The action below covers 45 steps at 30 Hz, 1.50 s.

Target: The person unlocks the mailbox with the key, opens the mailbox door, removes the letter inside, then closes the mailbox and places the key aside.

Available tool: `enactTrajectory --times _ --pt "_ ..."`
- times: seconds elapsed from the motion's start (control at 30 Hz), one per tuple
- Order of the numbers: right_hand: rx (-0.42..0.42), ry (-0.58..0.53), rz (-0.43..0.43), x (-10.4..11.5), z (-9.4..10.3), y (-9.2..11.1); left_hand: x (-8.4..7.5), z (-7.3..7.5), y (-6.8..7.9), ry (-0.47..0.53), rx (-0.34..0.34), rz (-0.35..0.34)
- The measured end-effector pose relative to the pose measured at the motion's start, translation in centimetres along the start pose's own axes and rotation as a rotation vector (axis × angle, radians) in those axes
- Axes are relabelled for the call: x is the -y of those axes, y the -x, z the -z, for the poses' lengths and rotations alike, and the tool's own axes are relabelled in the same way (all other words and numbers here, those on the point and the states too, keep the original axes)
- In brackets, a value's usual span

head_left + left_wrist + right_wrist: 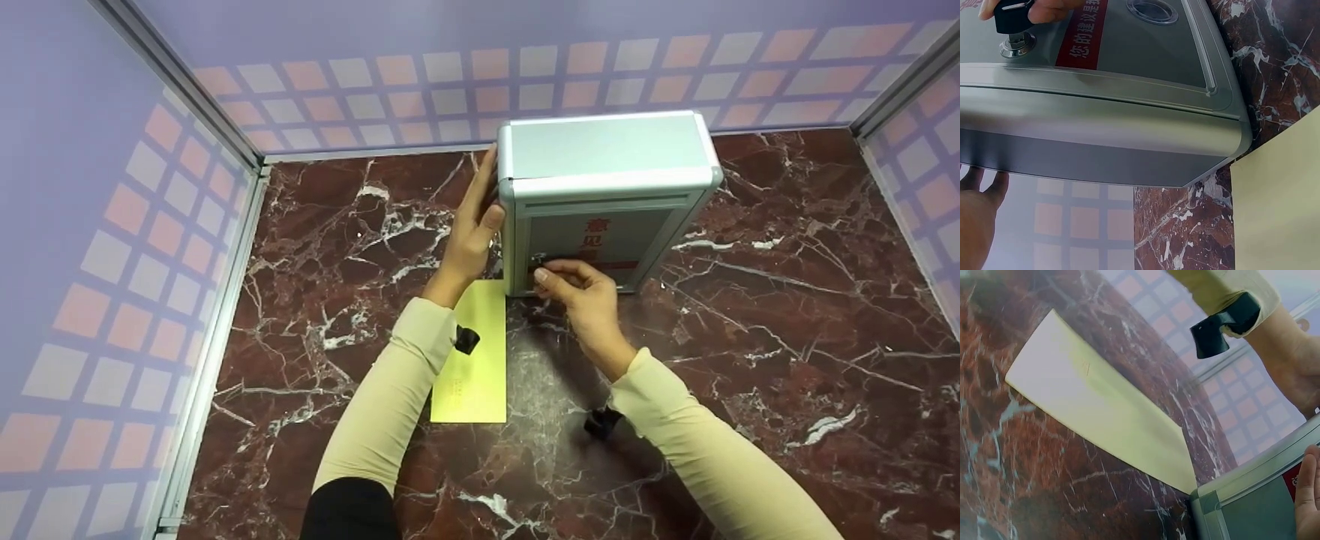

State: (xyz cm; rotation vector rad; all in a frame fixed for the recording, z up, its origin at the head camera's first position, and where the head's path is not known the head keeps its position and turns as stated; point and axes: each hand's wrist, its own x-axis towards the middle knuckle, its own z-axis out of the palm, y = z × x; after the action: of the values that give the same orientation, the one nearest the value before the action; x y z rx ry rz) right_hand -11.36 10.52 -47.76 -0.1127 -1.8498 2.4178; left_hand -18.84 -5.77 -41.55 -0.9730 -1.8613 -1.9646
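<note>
A silver-framed grey suggestion box (pixel 607 146) with red characters on its front stands upright on the marble-patterned surface. My left hand (pixel 472 236) rests along its left side, fingers stretched out against the wall. At the front, my right hand (pixel 592 300) pinches a black-headed key (pixel 1013 16) between thumb and fingers. The key's shaft sits in the round metal lock (pixel 1017 46) near the box's edge, as the left wrist view shows. In the right wrist view only part of the right hand (pixel 1309 495) shows, beside the box front, and the key is out of sight.
A yellow envelope-like sheet (pixel 472 390) lies flat in front of the box's left corner, below my left forearm. Purple walls with pink and white squares (pixel 442 101) enclose the back and both sides. Black wrist mounts (pixel 466 340) hang from both sleeves.
</note>
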Motion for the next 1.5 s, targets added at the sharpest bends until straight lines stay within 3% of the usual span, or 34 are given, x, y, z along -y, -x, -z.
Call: enactTrajectory --times 0.17,0.6,1.07,1.5 --pt "-0.035 0.02 -0.007 0.11 -0.18 -0.07 0.0 -0.02 -0.02 0.014 0.008 -0.001" --pt "-0.08 0.16 0.097 0.07 -0.6 -0.03 0.01 -0.07 0.01 0.01 0.004 0.01" --pt "-0.098 0.158 0.131 -0.1 -0.93 -0.01 0.05 -0.03 0.11 0.008 0.003 0.02" --pt "-0.101 0.173 0.136 -0.06 -0.93 -0.05 0.13 -0.02 0.03 -0.003 0.003 -0.015"
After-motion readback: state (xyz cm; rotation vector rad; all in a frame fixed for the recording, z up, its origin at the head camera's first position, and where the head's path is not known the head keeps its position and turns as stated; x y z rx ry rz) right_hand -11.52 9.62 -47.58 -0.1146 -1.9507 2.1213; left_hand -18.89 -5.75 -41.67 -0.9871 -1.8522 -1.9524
